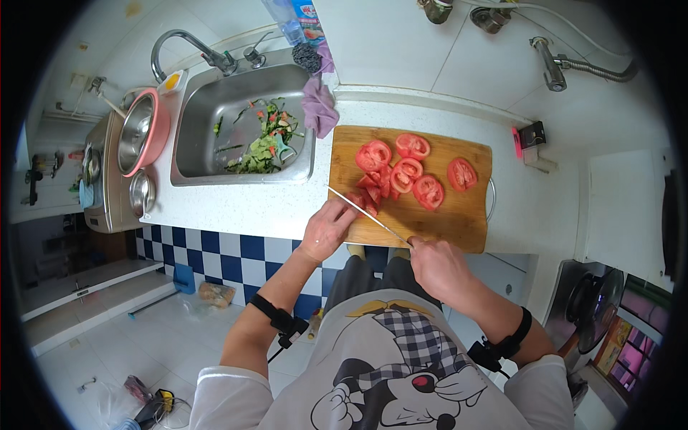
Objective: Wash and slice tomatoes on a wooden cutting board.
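Observation:
A kitchen knife lies edge-on to my view, its handle in the grip of my right hand near the front of the wooden cutting board. Its blade slants up and left across the board's near left corner. Beside the blade, the bent fingers of my left hand press on a piece of tomato. Cut tomato chunks are heaped just behind the blade. Several tomato halves rest farther back, among them one tomato half apart on the right.
Left of the board is a steel sink holding vegetable scraps and a peeler. A purple cloth hangs over its rim. A pink basin and a steel bowl stand farther left. A small black box sits right.

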A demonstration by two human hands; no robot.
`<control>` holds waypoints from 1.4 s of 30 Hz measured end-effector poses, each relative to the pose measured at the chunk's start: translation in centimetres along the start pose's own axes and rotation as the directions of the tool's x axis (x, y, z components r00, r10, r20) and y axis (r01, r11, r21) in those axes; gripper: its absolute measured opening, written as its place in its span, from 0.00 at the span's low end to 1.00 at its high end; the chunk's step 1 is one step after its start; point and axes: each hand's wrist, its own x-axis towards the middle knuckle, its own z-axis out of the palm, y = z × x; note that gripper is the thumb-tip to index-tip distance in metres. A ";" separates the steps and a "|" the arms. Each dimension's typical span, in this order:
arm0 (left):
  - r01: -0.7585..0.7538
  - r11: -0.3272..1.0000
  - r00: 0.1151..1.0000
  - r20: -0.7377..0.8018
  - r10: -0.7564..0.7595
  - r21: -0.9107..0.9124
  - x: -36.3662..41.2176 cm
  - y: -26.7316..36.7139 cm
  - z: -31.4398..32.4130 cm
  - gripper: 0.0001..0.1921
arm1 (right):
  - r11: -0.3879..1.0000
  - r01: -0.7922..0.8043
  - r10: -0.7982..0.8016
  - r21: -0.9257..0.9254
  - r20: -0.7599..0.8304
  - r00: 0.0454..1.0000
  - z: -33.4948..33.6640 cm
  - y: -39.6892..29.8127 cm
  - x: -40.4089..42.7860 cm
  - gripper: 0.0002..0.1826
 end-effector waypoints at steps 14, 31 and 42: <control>0.160 0.987 0.984 -0.070 -0.161 -0.010 -0.5 1.1 0.0 0.16 | 0.984 -0.172 0.169 0.040 0.073 0.983 3.1 1.0 2.2 0.07; 0.034 0.988 0.993 -0.109 -0.051 -0.148 0.5 0.8 0.7 0.13 | 0.991 -0.066 0.076 0.120 -0.077 0.994 -0.2 0.9 -0.7 0.08; 0.046 0.985 0.991 -0.117 -0.065 -0.165 0.9 1.3 1.2 0.12 | 0.991 -0.133 0.133 0.016 0.004 0.991 2.9 -0.2 2.2 0.04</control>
